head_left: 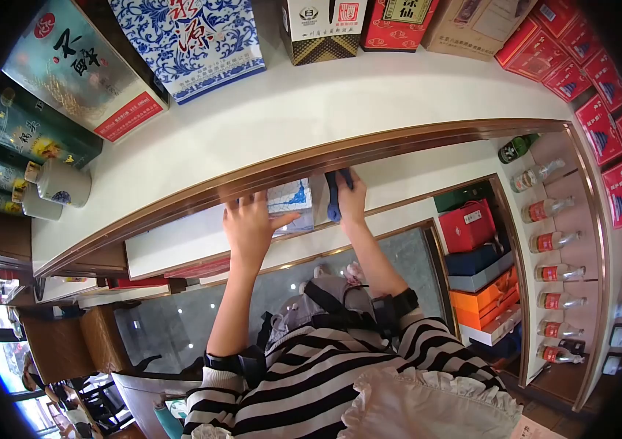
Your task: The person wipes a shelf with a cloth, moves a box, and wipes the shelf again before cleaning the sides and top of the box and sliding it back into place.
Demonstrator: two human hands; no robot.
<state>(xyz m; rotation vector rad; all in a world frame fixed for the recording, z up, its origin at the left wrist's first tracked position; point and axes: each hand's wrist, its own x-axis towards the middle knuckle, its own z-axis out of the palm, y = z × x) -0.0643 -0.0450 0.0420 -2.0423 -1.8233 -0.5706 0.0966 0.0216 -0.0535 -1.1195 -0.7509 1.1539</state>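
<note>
Under the brown edge of the upper counter, my left hand lies with its fingers spread and its thumb pointing right, beside a white and blue patterned box. The fingertips reach up to the counter's edge. To the right of that box, my right hand grips a dark blue cloth, which hangs in folds along the fingers. Both hands are over the lower white shelf, and the far part of the box is hidden beneath the counter edge.
Boxed goods, including a blue and white floral box, line the upper white counter. Two pale ceramic jars stand left. Small bottles fill the right-hand rack, near stacked red boxes. Orange boxes sit in the cabinet below.
</note>
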